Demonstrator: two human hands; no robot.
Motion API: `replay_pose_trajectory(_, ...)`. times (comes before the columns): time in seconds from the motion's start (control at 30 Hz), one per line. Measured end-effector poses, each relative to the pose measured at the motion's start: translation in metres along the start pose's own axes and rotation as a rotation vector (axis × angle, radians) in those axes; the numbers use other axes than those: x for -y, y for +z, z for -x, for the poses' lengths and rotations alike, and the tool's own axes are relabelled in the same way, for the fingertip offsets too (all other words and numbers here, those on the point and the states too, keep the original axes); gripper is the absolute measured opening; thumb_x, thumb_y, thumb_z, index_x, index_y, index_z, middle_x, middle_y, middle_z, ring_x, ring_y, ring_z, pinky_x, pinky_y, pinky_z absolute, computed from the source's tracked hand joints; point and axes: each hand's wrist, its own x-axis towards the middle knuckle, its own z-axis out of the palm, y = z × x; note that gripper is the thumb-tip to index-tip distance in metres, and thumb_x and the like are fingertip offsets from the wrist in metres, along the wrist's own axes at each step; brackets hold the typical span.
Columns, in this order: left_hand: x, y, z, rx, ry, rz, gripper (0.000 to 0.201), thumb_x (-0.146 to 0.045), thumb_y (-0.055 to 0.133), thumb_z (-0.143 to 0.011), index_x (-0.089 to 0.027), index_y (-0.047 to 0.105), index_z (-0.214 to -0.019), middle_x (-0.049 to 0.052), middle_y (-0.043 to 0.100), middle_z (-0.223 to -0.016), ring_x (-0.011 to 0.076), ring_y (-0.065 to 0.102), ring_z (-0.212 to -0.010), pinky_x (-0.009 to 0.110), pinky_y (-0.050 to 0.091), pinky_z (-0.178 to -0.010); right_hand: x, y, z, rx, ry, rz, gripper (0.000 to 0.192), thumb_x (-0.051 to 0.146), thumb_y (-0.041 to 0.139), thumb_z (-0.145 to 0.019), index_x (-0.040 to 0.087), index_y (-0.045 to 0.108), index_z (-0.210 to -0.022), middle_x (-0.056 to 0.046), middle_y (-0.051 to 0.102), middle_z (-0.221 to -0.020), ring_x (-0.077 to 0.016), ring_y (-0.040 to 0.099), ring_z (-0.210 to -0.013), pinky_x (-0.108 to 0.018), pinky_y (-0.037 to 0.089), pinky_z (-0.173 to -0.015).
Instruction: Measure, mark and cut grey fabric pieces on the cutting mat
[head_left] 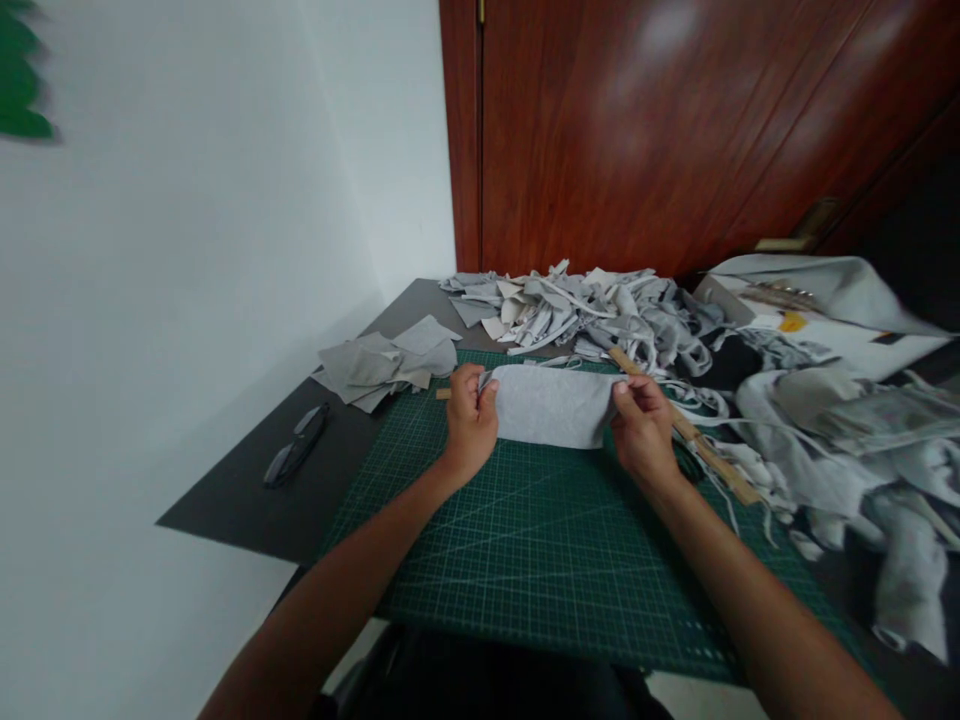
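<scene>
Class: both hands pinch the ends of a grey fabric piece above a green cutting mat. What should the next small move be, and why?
Probably lower the fabric piece flat onto the cutting mat: left hand and right hand hold it taut by its ends, the grid beneath it bare.

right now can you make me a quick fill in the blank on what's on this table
1. Both hands hold a grey felt piece over the ____ gridded cutting mat.
2. The left hand grips the piece's ____ end.
3. Black scissors lie on the dark board, ____ of the mat.
4. A long ____ ruler lies beside the right hand.

Missing words: green; left; left; wooden
</scene>
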Motion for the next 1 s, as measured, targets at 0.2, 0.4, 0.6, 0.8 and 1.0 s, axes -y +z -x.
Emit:
replay_pose_trajectory(0.2, -0.0002, -0.0028, -0.0019, -0.002, 0.021, -0.086, 0.013, -0.03, 0.057, -0.101, -0.026, 0.052, -0.112, -0.002, 0.056, -0.086, 0.0149, 0.056, -0.07, 0.028, 0.045, -0.066, 0.0012, 0.0008, -0.0022, -0.04, -0.011, -0.024, 0.036, 0.059, 0.075, -0.086, 0.03, 0.057, -0.095, 0.003, 0.051, -0.074, -0.0193, 0.044, -0.062, -0.032, 0.035, -0.06)
replay_pose_trajectory(0.4, 0.0014, -0.0018, -0.0026, -0.011, 0.03, -0.033, 0.019, -0.032, 0.055, -0.101, -0.027, 0.046, -0.117, -0.003, 0.055, -0.086, 0.0143, 0.057, -0.07, 0.027, 0.045, -0.065, 0.0021, 0.0029, -0.0039, -0.07, -0.026, -0.061, 0.032, 0.055, 0.077, -0.085, 0.029, 0.058, -0.09, 0.003, 0.052, -0.073, -0.0196, 0.047, -0.066, -0.033, 0.04, -0.066)
replay_pose_trajectory(0.6, -0.0022, -0.0043, -0.0032, -0.009, 0.044, -0.112, 0.015, -0.029, 0.055, -0.101, -0.027, 0.048, -0.114, 0.0, 0.061, -0.093, 0.0161, 0.061, -0.077, 0.029, 0.048, -0.07, 0.002, 0.0036, -0.0026, -0.084, 0.005, -0.092, 0.034, 0.055, 0.079, -0.083, 0.029, 0.059, -0.088, 0.002, 0.057, -0.077, -0.02, 0.051, -0.07, -0.033, 0.042, -0.069)
replay_pose_trajectory(0.8, -0.0011, -0.0049, -0.0032, 0.023, 0.01, -0.108, 0.007, -0.029, 0.056, -0.101, -0.026, 0.056, -0.107, -0.002, 0.06, -0.083, 0.0154, 0.058, -0.07, 0.029, 0.045, -0.067, 0.0051, 0.0028, -0.0008, -0.062, 0.002, -0.16, 0.03, 0.049, 0.082, -0.083, 0.029, 0.061, -0.087, 0.002, 0.058, -0.076, -0.019, 0.051, -0.069, -0.032, 0.041, -0.065)
replay_pose_trajectory(1.0, 0.001, -0.0008, -0.0045, 0.008, -0.088, 0.104, 0.008, -0.03, 0.067, -0.094, -0.024, 0.066, -0.098, -0.001, 0.065, -0.081, 0.0159, 0.06, -0.072, 0.028, 0.045, -0.07, 0.0051, 0.0089, -0.0023, -0.17, -0.055, -0.255, 0.037, 0.048, 0.094, -0.07, 0.025, 0.067, -0.08, 0.004, 0.057, -0.073, -0.0158, 0.049, -0.068, -0.029, 0.04, -0.068)
